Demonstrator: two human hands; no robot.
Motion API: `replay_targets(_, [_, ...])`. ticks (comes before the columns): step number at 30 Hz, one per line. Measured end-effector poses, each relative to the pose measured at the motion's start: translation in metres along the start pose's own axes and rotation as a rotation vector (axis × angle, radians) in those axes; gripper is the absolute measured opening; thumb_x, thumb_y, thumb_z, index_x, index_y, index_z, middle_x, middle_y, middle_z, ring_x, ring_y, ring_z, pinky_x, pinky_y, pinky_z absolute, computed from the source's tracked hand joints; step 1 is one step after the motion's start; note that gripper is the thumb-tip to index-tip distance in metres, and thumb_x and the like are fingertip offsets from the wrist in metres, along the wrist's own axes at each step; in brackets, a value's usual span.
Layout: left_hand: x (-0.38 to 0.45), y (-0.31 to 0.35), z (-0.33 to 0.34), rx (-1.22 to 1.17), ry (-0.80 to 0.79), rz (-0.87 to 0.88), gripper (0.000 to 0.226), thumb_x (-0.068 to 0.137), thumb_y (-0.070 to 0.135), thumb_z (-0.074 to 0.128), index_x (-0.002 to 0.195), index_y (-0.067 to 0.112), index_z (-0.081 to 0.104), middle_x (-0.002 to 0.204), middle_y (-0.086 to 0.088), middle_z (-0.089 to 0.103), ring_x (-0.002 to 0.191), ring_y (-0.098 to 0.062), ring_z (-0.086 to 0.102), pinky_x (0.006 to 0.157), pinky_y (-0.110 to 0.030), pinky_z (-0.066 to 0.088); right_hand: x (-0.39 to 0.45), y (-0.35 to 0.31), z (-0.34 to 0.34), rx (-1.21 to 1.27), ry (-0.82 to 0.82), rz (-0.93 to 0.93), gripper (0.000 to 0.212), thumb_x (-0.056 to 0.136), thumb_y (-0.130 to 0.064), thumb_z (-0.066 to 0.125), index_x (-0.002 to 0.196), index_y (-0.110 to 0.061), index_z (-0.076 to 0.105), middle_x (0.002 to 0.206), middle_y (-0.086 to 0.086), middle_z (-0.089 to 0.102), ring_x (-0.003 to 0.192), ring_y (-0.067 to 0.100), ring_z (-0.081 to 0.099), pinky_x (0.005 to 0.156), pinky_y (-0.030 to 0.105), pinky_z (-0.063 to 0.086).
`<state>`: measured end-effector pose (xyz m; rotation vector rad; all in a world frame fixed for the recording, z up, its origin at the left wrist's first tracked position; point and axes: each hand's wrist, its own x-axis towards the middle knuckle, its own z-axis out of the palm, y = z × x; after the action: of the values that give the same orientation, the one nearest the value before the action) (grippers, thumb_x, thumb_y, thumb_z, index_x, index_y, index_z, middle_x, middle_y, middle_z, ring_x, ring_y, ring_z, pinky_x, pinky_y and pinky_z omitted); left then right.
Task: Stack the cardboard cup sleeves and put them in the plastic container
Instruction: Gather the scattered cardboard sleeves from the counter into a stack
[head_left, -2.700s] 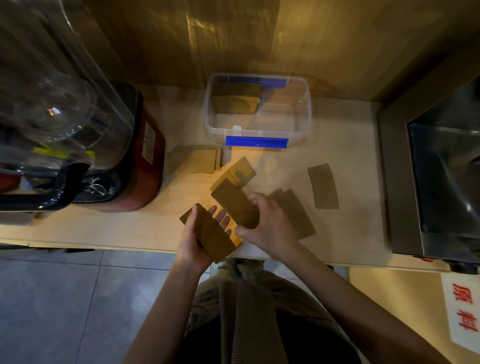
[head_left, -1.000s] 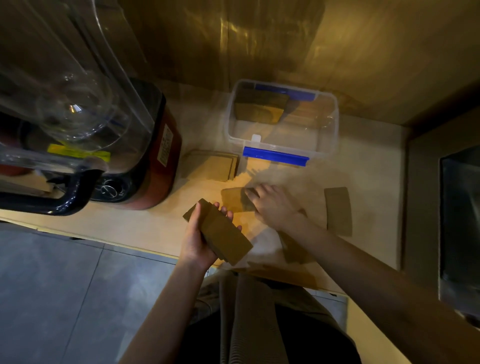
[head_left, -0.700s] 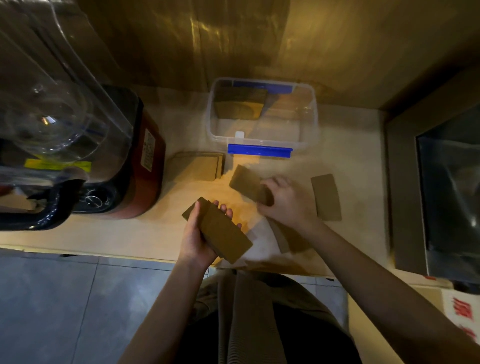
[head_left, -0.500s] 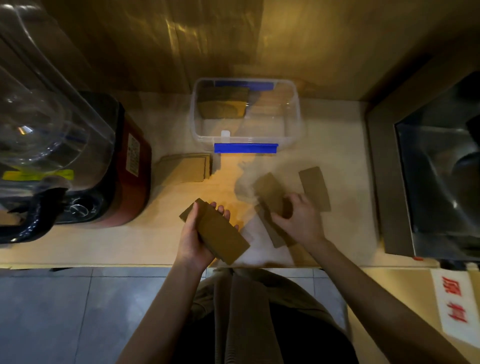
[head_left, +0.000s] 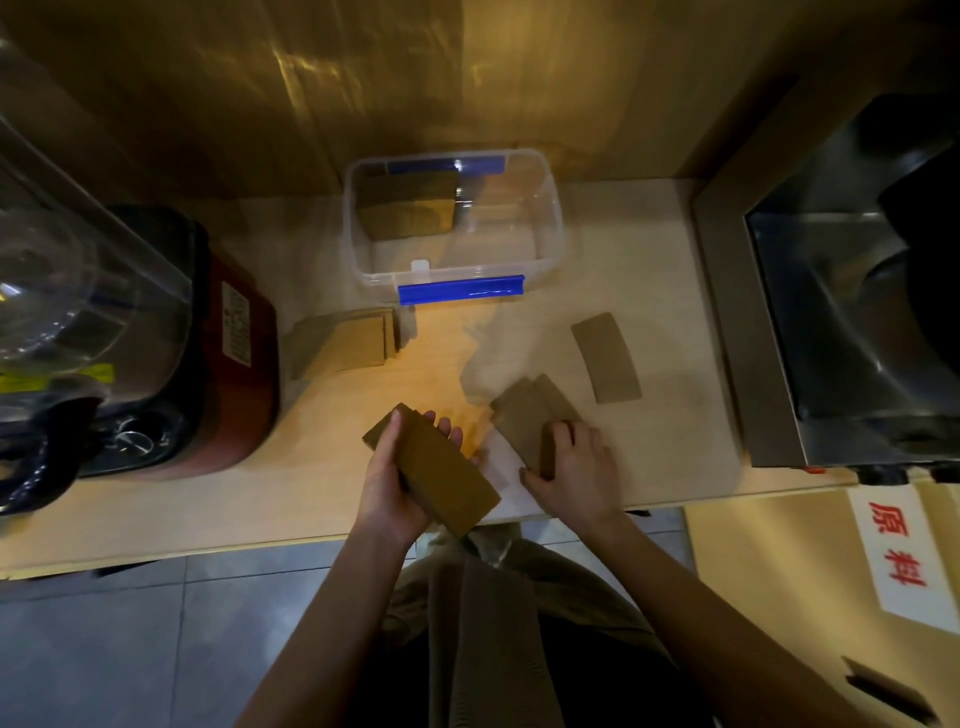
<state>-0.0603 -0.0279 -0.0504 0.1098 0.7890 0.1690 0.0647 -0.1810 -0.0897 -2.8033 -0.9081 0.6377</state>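
Fingers (head_left: 451, 427) of the left hand (head_left: 393, 480) are wrapped around a stack of cardboard sleeves (head_left: 434, 467), with the thumb pressed on its top face and the fingertips showing past its far edge; the stack is held tilted above the near edge of the counter (head_left: 665, 291). The right hand (head_left: 579, 470) is laid on a small overlapped pile of sleeves (head_left: 530, 410) flat on the counter, its fingers curled over the pile's near end; whether the pile is truly pinched cannot be told. The plastic container (head_left: 553, 218), clear with a blue clip (head_left: 461, 292) on its near rim, is set at the back of the counter, well beyond both hands, and a bundle of sleeves (head_left: 408, 208) is seen standing in its left part. A single sleeve (head_left: 606, 358) is lying right of the pile, nearer than the container, and another flat stack (head_left: 345, 344) is lying just in front of the container's left corner, beside a red blender base (head_left: 236, 338).
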Motion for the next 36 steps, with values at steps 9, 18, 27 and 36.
replay_targets(9, [-0.002,-0.006,0.006,-0.005,-0.016,-0.004,0.068,0.033,0.042,0.089,0.093,0.018,0.067,0.087,-0.003,0.073,0.082,-0.019,0.070,0.075,-0.043,0.058,-0.002,-0.017,-0.033,0.435,-0.010,0.133,0.063,0.065,-0.045,0.074,0.115,-0.017,0.048,0.115,0.005,0.052,0.106,0.021,0.046,0.086,0.036,0.045])
replay_targets(18, [-0.005,-0.010,0.023,0.110,-0.142,0.034,0.078,0.042,0.064,0.074,0.105,0.017,0.069,0.101,-0.010,0.074,0.092,-0.025,0.070,0.072,-0.041,0.058,-0.036,-0.065,-0.069,0.661,-0.061,-0.079,0.056,0.067,-0.036,0.074,0.118,-0.030,0.049,0.117,-0.001,0.048,0.107,0.015,0.047,0.088,0.034,0.049])
replay_targets(27, [0.006,-0.013,0.023,0.029,-0.203,0.015,0.083,0.038,0.053,0.085,0.111,0.020,0.062,0.107,-0.003,0.071,0.100,-0.017,0.067,0.087,-0.039,0.055,-0.039,-0.063,-0.066,0.399,-0.044,-0.217,0.058,0.074,-0.044,0.065,0.126,-0.027,0.045,0.124,0.004,0.047,0.113,0.018,0.040,0.091,0.031,0.040])
replay_targets(36, [0.016,-0.009,0.029,0.077,-0.118,0.044,0.060,0.039,0.037,0.088,0.094,0.023,0.066,0.080,0.002,0.071,0.078,-0.013,0.068,0.082,-0.036,0.055,-0.011,-0.019,-0.059,0.530,0.020,-0.019,0.032,0.087,-0.034,0.056,0.115,-0.017,0.058,0.111,0.006,0.059,0.109,0.024,0.052,0.090,0.036,0.043])
